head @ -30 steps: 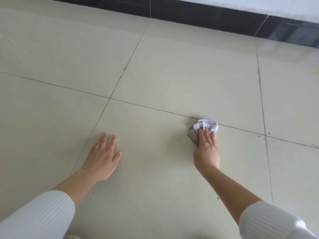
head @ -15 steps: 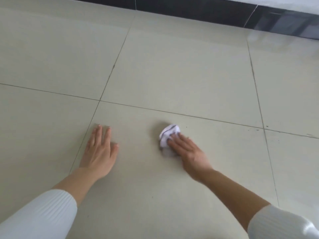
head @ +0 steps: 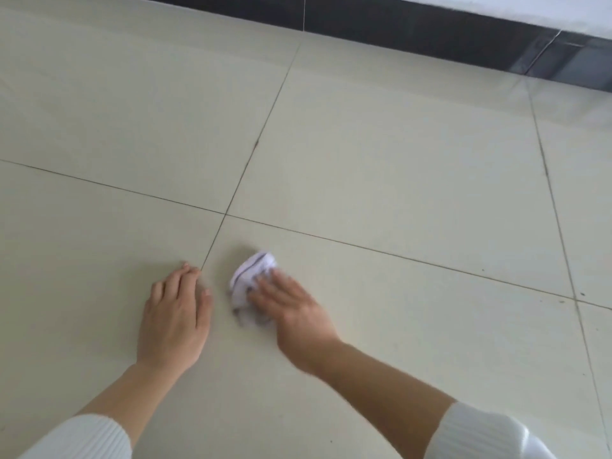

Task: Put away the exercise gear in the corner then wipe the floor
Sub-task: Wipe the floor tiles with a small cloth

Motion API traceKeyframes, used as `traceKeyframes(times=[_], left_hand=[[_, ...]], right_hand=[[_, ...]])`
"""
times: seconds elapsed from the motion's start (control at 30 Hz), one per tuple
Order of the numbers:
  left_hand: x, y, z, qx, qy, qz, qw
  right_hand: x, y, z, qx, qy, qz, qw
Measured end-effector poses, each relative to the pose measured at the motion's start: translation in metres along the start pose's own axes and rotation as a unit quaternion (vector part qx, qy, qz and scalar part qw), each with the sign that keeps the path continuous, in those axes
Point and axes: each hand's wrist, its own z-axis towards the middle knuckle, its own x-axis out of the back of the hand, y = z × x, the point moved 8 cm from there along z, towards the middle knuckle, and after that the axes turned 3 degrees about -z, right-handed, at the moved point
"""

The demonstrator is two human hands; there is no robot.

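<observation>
Sliding left | right hand (head: 293, 314) presses cloth (head: 250, 272) | now beside left hand (head: 174, 318)

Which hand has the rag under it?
The right hand; it presses on the white rag. The left hand lies flat on bare floor.

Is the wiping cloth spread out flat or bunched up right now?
Bunched up: the cloth sits as a small crumpled wad with visible folds, pressed to the floor under the right hand.
</observation>
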Motion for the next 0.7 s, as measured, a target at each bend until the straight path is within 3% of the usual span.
traceKeyframes(times=[0.1, 0.17, 0.23, 0.3, 0.4, 0.5, 0.57, 0.7], left_hand=[[-0.003, -0.005, 0.004, 0.011, 0.005, 0.006, 1.000], [-0.008, -0.013, 0.007, 0.017, -0.008, 0.012, 1.000], [-0.013, -0.020, 0.007, 0.020, -0.022, 0.010, 1.000], [-0.014, -0.021, 0.007, 0.016, -0.025, 0.001, 1.000], [-0.010, -0.020, 0.008, 0.018, -0.018, -0.018, 1.000], [-0.007, -0.022, 0.010, 0.025, -0.007, -0.032, 0.999], [-0.006, -0.023, 0.011, 0.019, 0.003, -0.042, 0.999], [0.002, -0.029, 0.017, 0.030, 0.034, -0.074, 0.996]], right_hand=[[-0.009, -0.021, -0.014, 0.141, -0.071, 0.005, 0.987], [-0.001, 0.004, -0.011, 0.162, -0.090, -0.027, 0.982], [0.018, 0.054, 0.001, 0.076, -0.051, -0.025, 0.995], [0.045, 0.114, 0.008, -0.072, 0.033, -0.018, 0.997], [0.076, 0.177, 0.015, -0.299, 0.082, -0.034, 0.950], [0.076, 0.176, 0.041, -0.387, 0.068, -0.012, 0.919], [0.061, 0.143, 0.069, -0.323, 0.059, 0.010, 0.944], [0.011, 0.032, 0.088, -0.083, 0.017, 0.014, 0.996]])
